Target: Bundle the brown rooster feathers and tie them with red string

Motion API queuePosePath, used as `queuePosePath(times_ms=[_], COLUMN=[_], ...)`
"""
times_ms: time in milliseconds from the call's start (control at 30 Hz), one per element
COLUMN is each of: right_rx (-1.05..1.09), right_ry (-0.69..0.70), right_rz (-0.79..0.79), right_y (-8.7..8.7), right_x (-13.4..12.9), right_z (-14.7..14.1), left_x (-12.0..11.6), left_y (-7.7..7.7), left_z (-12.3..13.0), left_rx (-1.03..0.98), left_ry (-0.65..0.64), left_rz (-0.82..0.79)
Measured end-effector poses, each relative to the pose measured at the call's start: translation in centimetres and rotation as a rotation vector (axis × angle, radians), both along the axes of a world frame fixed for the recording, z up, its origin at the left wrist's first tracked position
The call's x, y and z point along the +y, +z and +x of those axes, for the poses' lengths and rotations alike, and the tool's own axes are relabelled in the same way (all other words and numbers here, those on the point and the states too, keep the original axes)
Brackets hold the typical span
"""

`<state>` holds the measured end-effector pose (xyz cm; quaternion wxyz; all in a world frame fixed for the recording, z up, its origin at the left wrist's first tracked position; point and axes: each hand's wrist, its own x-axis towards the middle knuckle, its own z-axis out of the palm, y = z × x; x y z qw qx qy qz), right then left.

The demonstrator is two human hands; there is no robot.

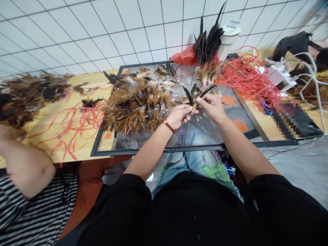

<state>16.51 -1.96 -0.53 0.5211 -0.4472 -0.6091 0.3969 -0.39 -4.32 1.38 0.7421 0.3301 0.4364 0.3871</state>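
Note:
My left hand [180, 114], with a red bead bracelet [169, 126] at its wrist, pinches the base of a small bunch of dark feathers [191, 94]. Close beside it, my right hand [211, 106] has its thumb and fingers closed on dark feathers [207, 90] at the same bunch. Both hands are above a black-framed glass panel [166, 149]. Left of them lies a large heap of brown feathers [138, 106]. Just behind the hands is a bundle of light brown feathers [206, 73].
Long black feathers [208, 42] stand in a red plastic bag [184, 56] by the tiled wall. Tangled red string [251, 80] lies to the right, near white chargers [280, 75] and cables. More red strips [77, 123] lie leftward. A person in a striped shirt [38, 205] sits at left.

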Motion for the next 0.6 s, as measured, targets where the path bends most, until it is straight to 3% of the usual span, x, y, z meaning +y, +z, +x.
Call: queuePosePath(times_ms=[200, 400, 500, 600], right_rx=[-0.063, -0.081, -0.081, -0.139], right_ry=[0.038, 0.075, -0.010, -0.185], right_rz=[-0.005, 0.014, 0.041, 0.078], right_y=[0.7, 0.4, 0.1, 0.0], right_x=[-0.7, -0.4, 0.2, 0.9], right_z=[-0.2, -0.2, 0.3, 1.4], left_x=[0.1, -0.1, -0.2, 0.0], left_y=[-0.4, -0.5, -0.3, 0.1], left_z=[-0.1, 0.0, 0.2, 0.2], left_rx=[-0.016, -0.028, -0.025, -0.054], left_ry=[-0.028, -0.097, -0.047, 0.113], left_rz=[0.002, -0.017, 0.000, 0.044])
